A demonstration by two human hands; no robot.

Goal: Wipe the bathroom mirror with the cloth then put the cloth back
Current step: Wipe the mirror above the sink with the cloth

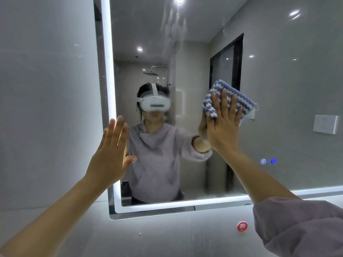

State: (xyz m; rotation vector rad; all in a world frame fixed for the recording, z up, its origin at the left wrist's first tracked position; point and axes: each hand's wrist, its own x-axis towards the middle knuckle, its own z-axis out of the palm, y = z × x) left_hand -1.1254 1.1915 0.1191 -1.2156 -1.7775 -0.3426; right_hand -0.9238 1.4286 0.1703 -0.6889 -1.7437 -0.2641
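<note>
The right hand (pixel 222 125) presses a blue-and-white striped cloth (pixel 245 103) flat against the mirror (pixel 278 80), its fingers (pixel 225 101) straight and spread over the fabric. The left hand (pixel 109 154) is raised with straight fingers beside the mirror's lit border (pixel 107 71); whether it touches the glass is unclear. Pale streaks (pixel 172 25) mark the upper glass. Two blue touch icons (pixel 268 161) glow lower right, and a red round sticker (pixel 242 226) sits on the wall below.

LED strip (pixel 107 71) rims mirror (pixel 204 34), glaring; frame edges bowed.
</note>
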